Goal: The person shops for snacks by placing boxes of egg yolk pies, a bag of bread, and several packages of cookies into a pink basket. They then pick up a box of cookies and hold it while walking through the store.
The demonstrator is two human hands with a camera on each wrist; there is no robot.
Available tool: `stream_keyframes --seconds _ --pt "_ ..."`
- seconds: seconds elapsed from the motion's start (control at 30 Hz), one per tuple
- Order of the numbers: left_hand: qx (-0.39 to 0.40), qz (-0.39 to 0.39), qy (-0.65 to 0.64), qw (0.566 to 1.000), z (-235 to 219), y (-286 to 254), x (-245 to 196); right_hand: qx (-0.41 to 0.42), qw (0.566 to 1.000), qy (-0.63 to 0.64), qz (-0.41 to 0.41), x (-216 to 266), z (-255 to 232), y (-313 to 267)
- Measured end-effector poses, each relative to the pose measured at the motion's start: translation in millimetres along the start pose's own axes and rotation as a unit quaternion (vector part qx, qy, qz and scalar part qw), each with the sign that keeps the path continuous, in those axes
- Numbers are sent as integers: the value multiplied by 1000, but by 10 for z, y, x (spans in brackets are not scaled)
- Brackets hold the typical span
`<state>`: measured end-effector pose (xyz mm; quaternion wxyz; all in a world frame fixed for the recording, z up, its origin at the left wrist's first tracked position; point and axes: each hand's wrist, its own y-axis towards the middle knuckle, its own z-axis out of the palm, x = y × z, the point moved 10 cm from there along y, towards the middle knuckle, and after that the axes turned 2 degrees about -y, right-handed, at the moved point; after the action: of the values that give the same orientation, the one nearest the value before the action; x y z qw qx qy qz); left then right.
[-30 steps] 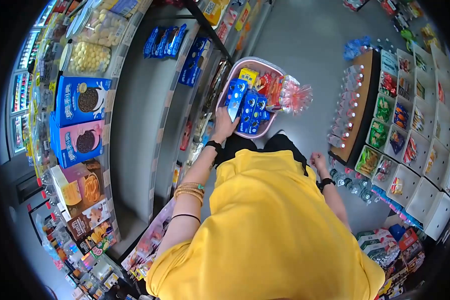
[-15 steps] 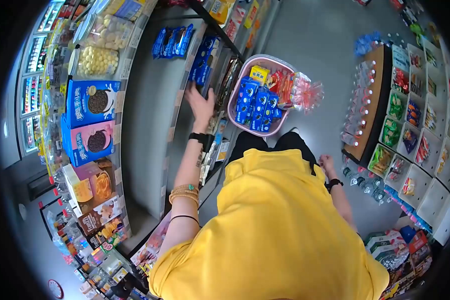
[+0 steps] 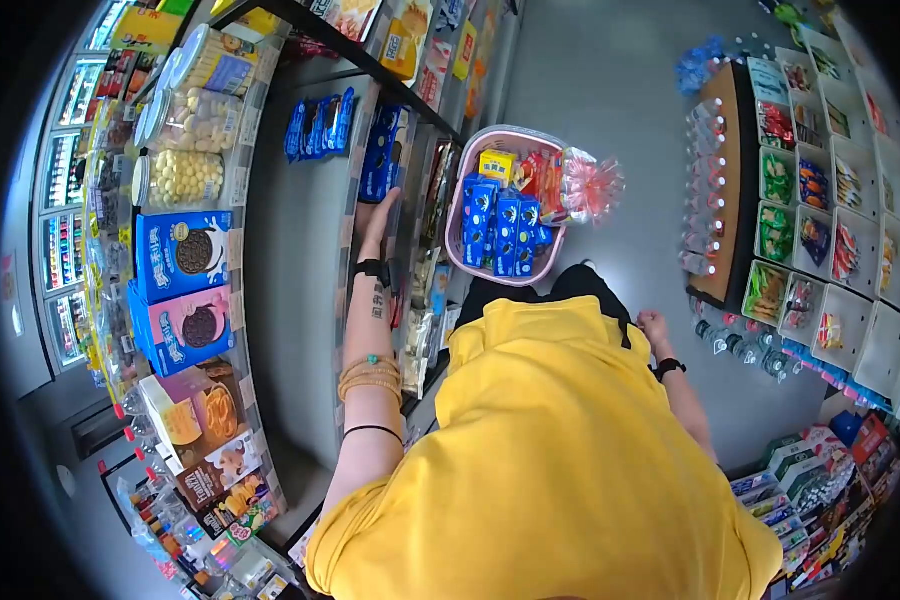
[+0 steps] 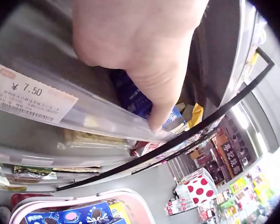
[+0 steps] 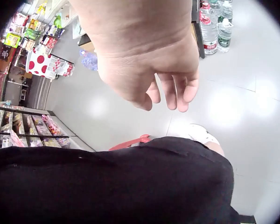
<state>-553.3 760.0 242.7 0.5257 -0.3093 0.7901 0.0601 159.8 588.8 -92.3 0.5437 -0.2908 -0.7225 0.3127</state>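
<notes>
On the shelf beside the basket, my left hand (image 3: pixel 378 218) reaches up to the near end of a blue cookie box (image 3: pixel 380 158). In the left wrist view its thumb (image 4: pixel 161 109) points straight down by the shelf lip, with the blue packaging (image 4: pixel 133 95) just behind; the other fingers are hidden. A pink basket (image 3: pixel 456 235) stands on the floor before my legs, holding several blue cookie boxes (image 3: pixel 515 235), a yellow box (image 3: pixel 496 165) and red packs with a pink ribbon bow (image 3: pixel 592 188). At my side hangs my right hand (image 5: pixel 149 70), loosely curled and holding nothing.
Blue cookie packs (image 3: pixel 320 125) lie on the grey shelf (image 3: pixel 295 260) at left. Higher up stand large cookie boxes (image 3: pixel 182 250) and jars (image 3: pixel 185 178). To the right are a rack of snack bins (image 3: pixel 815 215) and bottles in a row (image 3: pixel 705 190).
My left hand has left the blue boxes in the basket, moved left to the shelf, and reached up to the blue box there. The right hand stays hanging at my side.
</notes>
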Motion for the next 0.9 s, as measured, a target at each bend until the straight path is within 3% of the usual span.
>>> stream_keyframes --seconds 0.07,0.2,0.23,0.37,0.47,0.5,0.53,0.63,0.73,0.83,0.9 --pt "-1 -25 30 999 -41 36 93 -6 1000 -30 -5 -165 -46 -13" --pt "-43 17 9 999 -96 61 154 -37 998 -31 38 -67 -37 -227" --pt "-53 14 5 998 -120 104 239 -14 999 -39 15 -71 6 -157" --pt "-121 -51 64 989 -255 -254 141 15 999 -31 -4 22 52 -17" --pt "-124 32 26 991 -236 -487 181 22 1000 -4 5 124 153 144" --pt "-178 101 27 978 -238 -743 -92 26 1000 -8 6 221 189 141" --pt "-190 125 70 971 -201 -813 -6 31 999 -12 9 310 225 121" --pt "-128 99 -12 987 88 -1062 223 31 999 -31 16 539 293 83" --pt "-134 147 147 969 312 -1313 34 33 998 -41 25 595 302 94" --pt "-70 114 92 987 567 -1324 52 32 998 -45 34 598 248 78" --pt "-53 132 115 983 694 -1246 26 37 998 -28 32 588 191 48"
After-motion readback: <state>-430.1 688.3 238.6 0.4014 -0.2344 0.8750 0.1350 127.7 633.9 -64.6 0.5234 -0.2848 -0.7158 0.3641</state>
